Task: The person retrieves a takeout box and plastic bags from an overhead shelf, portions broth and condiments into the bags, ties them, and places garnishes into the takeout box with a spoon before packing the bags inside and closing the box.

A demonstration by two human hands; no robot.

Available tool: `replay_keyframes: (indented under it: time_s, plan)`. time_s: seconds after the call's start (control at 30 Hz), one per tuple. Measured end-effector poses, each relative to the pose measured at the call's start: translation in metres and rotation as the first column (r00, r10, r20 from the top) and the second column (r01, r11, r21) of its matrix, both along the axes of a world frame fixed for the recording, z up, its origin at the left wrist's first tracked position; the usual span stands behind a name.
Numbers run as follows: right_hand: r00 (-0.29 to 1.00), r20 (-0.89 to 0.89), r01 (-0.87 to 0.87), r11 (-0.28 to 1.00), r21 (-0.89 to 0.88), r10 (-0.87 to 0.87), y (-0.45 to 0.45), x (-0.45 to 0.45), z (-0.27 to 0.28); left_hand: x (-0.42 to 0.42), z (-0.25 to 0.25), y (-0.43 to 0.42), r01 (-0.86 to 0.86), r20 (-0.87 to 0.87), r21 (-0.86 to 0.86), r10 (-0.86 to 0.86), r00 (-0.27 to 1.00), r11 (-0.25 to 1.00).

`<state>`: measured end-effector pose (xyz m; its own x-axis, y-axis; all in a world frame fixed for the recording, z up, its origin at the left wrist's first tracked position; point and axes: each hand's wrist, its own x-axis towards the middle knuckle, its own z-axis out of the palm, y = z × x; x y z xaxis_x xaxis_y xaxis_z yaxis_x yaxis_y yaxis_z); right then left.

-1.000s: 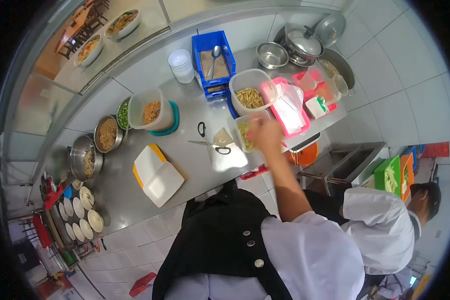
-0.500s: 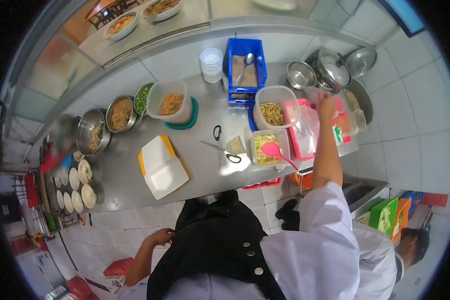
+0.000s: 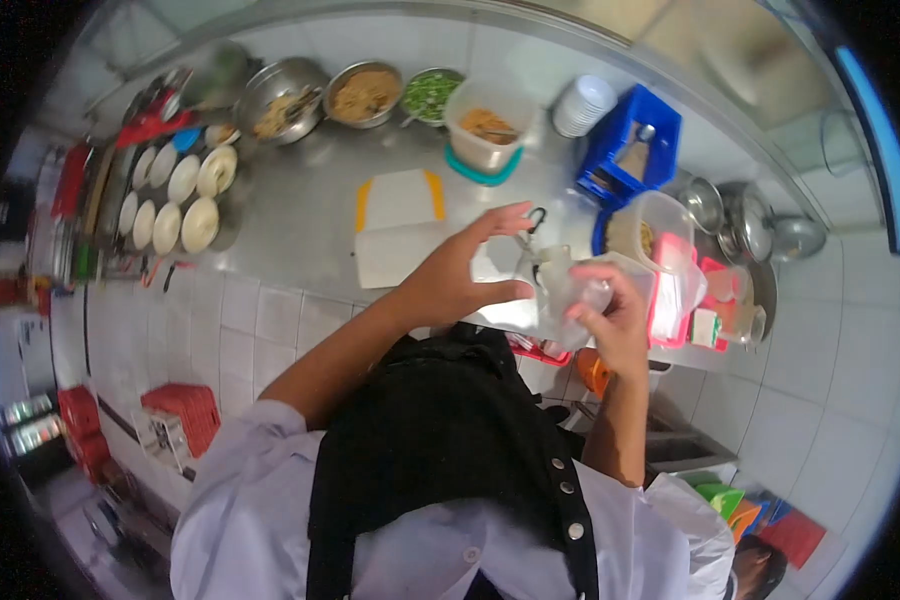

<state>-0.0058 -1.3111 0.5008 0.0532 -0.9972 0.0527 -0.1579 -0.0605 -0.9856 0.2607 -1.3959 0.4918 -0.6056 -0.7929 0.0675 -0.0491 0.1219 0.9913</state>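
My right hand [image 3: 615, 310] holds a thin, clear plastic piece [image 3: 578, 298] between thumb and fingers. It may be a bag or a cup; blur hides which. Facing it over the steel counter, my left hand [image 3: 460, 272] is spread with nothing in it, thumb and fingers apart. Just left of that hand lies an opened white takeout box [image 3: 398, 240] with yellow edges. Black-handled scissors [image 3: 537, 218] are partly hidden beyond my fingertips. A pink-rimmed container [image 3: 670, 305] stands right of my right hand.
Along the back are metal bowls of food [image 3: 363, 97], a clear tub [image 3: 482, 125], stacked white bowls [image 3: 583, 105] and a blue bin [image 3: 635, 140]. Small white dishes [image 3: 183, 180] fill the left end. Another person in white [image 3: 690, 515] is close at lower right.
My right hand has come back from the far right with the clear plastic piece. My left hand has risen from my side to over the counter. The view has turned.
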Motion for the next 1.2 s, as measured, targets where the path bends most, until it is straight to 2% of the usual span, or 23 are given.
replay_keyframes:
  time_s: [0.03,0.07,0.1,0.2,0.3,0.37,0.4,0.47,0.5,0.57,0.6,0.67,0.7,0.8,0.9,0.97,1.07,1.17,1.2]
  plan:
    - [0.995,-0.054,-0.079,0.997,-0.016,0.078,-0.001,0.017,-0.004,0.008,-0.007,-0.004,0.054,-0.016,0.019,-0.053,0.998,0.998]
    - [0.994,-0.015,-0.108,0.994,0.021,0.108,-0.001,0.033,-0.007,0.017,-0.016,-0.007,0.113,-0.034,0.035,-0.111,0.993,0.993]
    - [0.991,0.023,-0.132,0.990,0.053,0.131,-0.002,0.047,-0.011,0.026,-0.024,-0.009,0.180,-0.108,0.206,-0.161,0.981,0.962]
    - [0.985,0.113,-0.140,0.984,0.111,0.128,-0.006,0.083,-0.018,0.064,-0.040,-0.016,0.215,0.060,0.211,-0.232,0.971,0.953]
    - [0.986,0.159,-0.087,0.975,0.206,0.054,-0.013,0.111,-0.020,0.085,-0.054,-0.003,-0.048,-0.034,0.081,0.051,0.998,0.996]
    - [0.991,0.133,-0.045,0.964,0.262,0.010,-0.019,0.126,-0.030,0.099,-0.059,-0.001,-0.168,-0.064,-0.073,0.163,0.985,0.983]
    - [0.992,0.109,-0.086,0.958,0.274,0.058,-0.023,0.130,-0.038,0.106,-0.062,0.000,-0.227,-0.084,-0.145,0.216,0.973,0.963]
    - [0.986,0.065,-0.164,0.940,0.300,0.152,-0.031,0.134,-0.056,0.123,-0.066,0.003,-0.309,-0.092,-0.006,0.307,0.947,0.951]
    - [0.987,-0.037,-0.148,0.978,0.144,0.155,-0.036,0.142,-0.064,0.131,-0.068,0.005,-0.346,-0.090,0.066,0.351,0.932,0.936]
    - [0.982,0.057,-0.181,0.983,0.041,0.179,-0.043,0.154,-0.083,0.151,-0.070,0.009,-0.362,0.064,0.082,0.358,0.932,0.929]
    - [0.976,0.121,-0.193,0.978,0.083,0.183,-0.045,0.158,-0.089,0.161,-0.071,0.010,-0.371,0.138,0.087,0.358,0.924,0.924]
    - [0.954,0.246,-0.217,0.962,0.164,0.173,-0.049,0.168,-0.100,0.174,-0.088,0.016,-0.437,0.108,-0.015,0.436,0.893,0.899]
    - [0.934,0.326,-0.248,0.922,0.297,0.146,-0.049,0.168,-0.110,0.180,-0.100,0.019,-0.469,0.090,-0.064,0.473,0.877,0.881]
    - [0.912,0.410,-0.201,0.858,0.472,-0.012,-0.051,0.165,-0.155,0.201,-0.135,0.023,-0.560,0.157,-0.039,0.558,0.815,0.828]
    - [0.888,0.389,-0.006,0.839,0.544,-0.246,-0.055,0.183,-0.163,0.205,-0.190,0.022,-0.654,0.105,-0.088,0.660,0.744,0.751]
    - [0.870,0.341,0.087,0.793,0.603,-0.356,-0.061,0.182,-0.186,0.208,-0.221,0.020,-0.662,0.151,0.068,0.648,0.746,0.746]
    - [0.747,0.380,0.201,0.729,0.654,-0.546,-0.074,0.175,-0.221,0.207,-0.249,0.014,-0.627,0.131,0.220,0.614,0.779,0.748]
    - [0.760,0.345,0.302,0.769,0.564,-0.551,-0.086,0.168,-0.259,0.193,-0.256,0.015,-0.618,0.075,0.268,0.624,0.778,0.739]
    - [0.818,0.225,0.356,0.773,0.525,-0.529,-0.090,0.165,-0.263,0.188,-0.254,0.015,-0.631,0.057,0.271,0.643,0.764,0.727]
